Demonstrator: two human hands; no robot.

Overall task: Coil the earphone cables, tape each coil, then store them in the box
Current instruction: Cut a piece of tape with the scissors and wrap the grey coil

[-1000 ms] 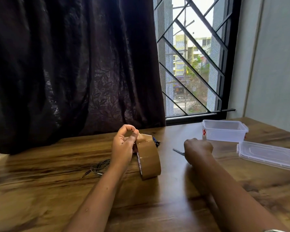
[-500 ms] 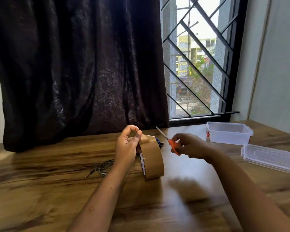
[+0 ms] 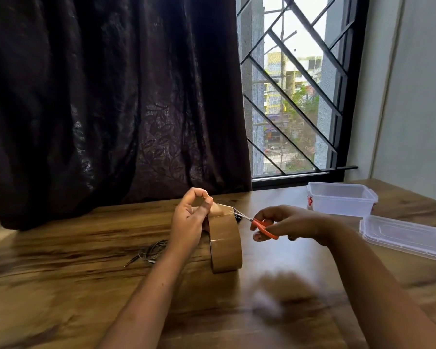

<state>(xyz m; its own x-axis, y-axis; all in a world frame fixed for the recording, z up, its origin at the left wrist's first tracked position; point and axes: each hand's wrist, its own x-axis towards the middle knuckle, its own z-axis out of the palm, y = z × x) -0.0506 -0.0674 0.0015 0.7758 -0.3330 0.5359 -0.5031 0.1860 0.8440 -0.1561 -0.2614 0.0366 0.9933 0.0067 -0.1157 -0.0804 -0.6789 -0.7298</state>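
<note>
Head view: the left grip (image 3: 190,219) pinches the tape strip (image 3: 222,210) above the roll (image 3: 228,248) on the desk (image 3: 61,285), the right grip (image 3: 295,222) holds scissors (image 3: 259,224) pointing left at the strip's right edge, and the cable (image 3: 152,250) lies further left.

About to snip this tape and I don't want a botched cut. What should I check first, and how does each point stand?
1. Tape strip pulled off the tape roll, pinched by left hand: ok.
2. Scissors gripped in right hand, blades at the strip: ok.
3. Left hand clear of blades: cannot tell.
4. Earphone cable coiled on the table: ok.
5. Box open, lid beside it: ok.
</note>
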